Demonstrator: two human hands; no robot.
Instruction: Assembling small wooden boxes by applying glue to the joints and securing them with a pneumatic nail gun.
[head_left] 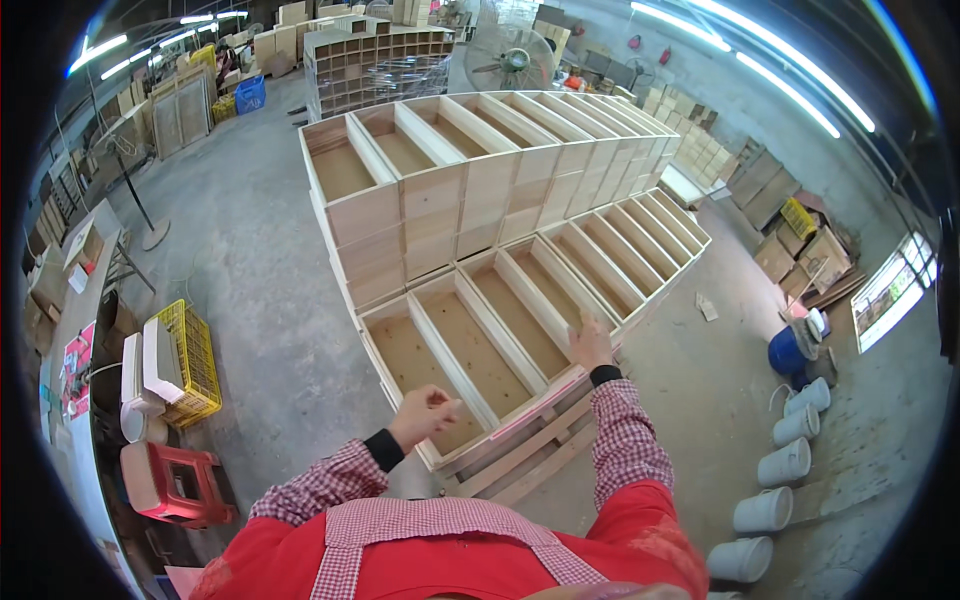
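My left hand point(424, 416) is hovering over the boxes point(470, 350), fingers curled, any grasp indiscernible; my right hand point(591, 342) is lying nearer their front edge, fingers released.

The left hand point(425, 413) is positioned over the near end of a low row of open-topped wooden boxes point(534, 299), fingers curled; whether they grip anything small cannot be determined. The right hand point(590, 340) is ahead and to its right, at the row's near side, fingers extended. A pink strip point(537, 404) lies along the row's edge between the hands, with pallet slats point(525, 448) below. Beyond both hands stands a taller box stack point(485, 205). Left of the left hand: yellow crate point(198, 365), red stool point(180, 485). Right of the right hand: white buckets point(763, 511).
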